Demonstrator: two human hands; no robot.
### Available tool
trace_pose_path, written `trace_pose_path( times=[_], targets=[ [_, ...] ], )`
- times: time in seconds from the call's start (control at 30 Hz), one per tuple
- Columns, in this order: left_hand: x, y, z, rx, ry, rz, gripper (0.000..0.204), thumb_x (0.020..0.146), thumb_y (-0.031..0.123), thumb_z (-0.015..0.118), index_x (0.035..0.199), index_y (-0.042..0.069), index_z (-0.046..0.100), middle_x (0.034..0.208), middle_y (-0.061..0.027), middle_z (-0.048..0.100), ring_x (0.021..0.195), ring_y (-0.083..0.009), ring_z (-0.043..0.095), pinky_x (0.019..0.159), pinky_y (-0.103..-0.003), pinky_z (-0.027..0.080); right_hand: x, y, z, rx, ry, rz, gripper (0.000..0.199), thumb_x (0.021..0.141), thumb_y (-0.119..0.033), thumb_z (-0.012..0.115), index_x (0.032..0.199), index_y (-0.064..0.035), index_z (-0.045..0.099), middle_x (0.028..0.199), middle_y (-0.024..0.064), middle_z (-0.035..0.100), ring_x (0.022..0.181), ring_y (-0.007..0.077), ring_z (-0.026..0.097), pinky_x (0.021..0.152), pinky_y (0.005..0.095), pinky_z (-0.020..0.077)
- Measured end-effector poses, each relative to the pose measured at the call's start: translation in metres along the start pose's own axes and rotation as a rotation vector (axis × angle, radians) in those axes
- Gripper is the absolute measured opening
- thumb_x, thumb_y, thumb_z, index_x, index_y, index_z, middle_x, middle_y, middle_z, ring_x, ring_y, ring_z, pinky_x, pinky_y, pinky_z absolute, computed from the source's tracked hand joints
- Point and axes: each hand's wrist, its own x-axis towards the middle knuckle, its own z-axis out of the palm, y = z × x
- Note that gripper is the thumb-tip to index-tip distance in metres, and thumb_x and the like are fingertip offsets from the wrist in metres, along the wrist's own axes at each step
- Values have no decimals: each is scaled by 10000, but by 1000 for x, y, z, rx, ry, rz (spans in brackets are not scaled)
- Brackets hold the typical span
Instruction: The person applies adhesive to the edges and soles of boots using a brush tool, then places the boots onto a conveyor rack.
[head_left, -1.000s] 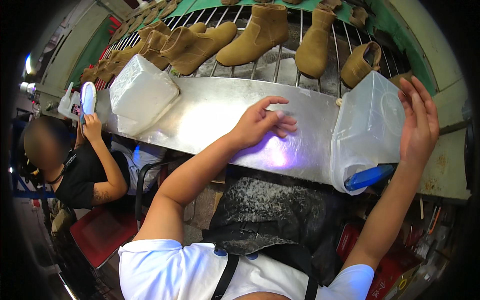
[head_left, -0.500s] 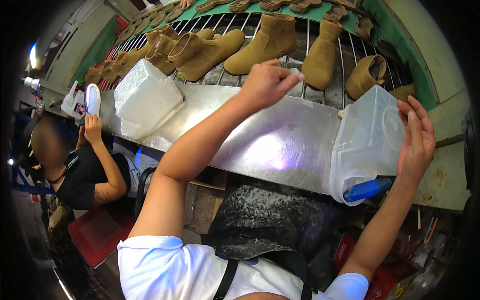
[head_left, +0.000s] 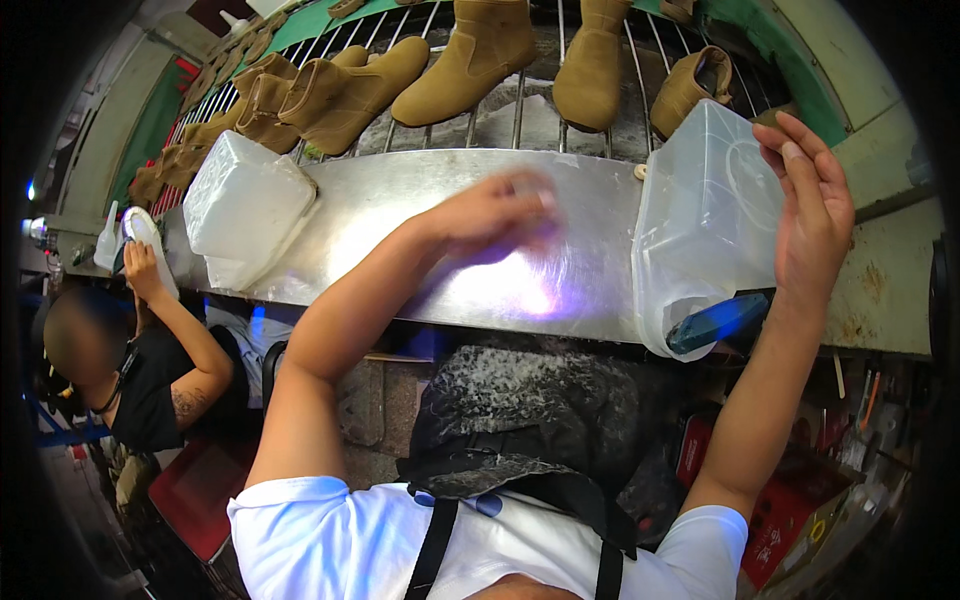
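My left hand (head_left: pixel 498 217) is over the bare metal work surface (head_left: pixel 420 195), smeared by motion, so its fingers and anything in them cannot be made out. On the right, my right hand (head_left: pixel 812 205) is raised beside a translucent plastic box (head_left: pixel 708 190), its fingers loosely stretched and no object visible in them. Whether it touches the box is unclear. A blue-handled tool (head_left: pixel 715 325) sticks out at the near end of that box, close to my right wrist. Tan ankle boots (head_left: pixel 470 70) stand on a metal rod rack beyond the work surface.
A second whitish plastic box (head_left: pixel 245 205) sits on the surface's left part. At the far left, a co-worker (head_left: pixel 165 370) holds a pale shoe sole (head_left: pixel 150 250). Green panels (head_left: pixel 800 80) border the rack. Loose tools and a red box (head_left: pixel 800 510) lie low on the right.
My left hand has come back from near the boots and down over the metal surface. My right hand keeps its place beside the box. The whole view has shifted a little.
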Motion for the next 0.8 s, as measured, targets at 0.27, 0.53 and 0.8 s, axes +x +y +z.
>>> trace_pose_path(
  times=[0.27, 0.53, 0.8],
  targets=[
    [11, 8, -52, -91, -309, 124, 315, 1062, 195, 489, 1251, -30, 601, 1034, -170, 723, 926, -235, 733, 783, -338, 592, 0, 3, 5, 10, -1, -16, 262, 985, -56, 567, 1206, 68, 635, 1069, 160, 731, 1047, 191, 676, 991, 309, 488],
    [19, -9, -23, 549, 714, 781, 260, 1001, 160, 645, 1189, -20, 645, 945, -65, 683, 873, -137, 658, 801, -267, 528, 3, 5, 2, 22, -5, -30, 254, 977, -51, 571, 1189, 70, 642, 1057, 164, 735, 1024, 184, 677, 985, 304, 490],
    [-2, -29, 7, 621, 560, 481, 259, 998, 225, 661, 864, 3, 672, 659, -31, 649, 559, -72, 581, 526, -230, 453, 1, 5, -1, 52, -2, -53, 241, 970, -46, 579, 1169, 69, 649, 1043, 161, 740, 1008, 179, 678, 980, 299, 497]
  ],
)
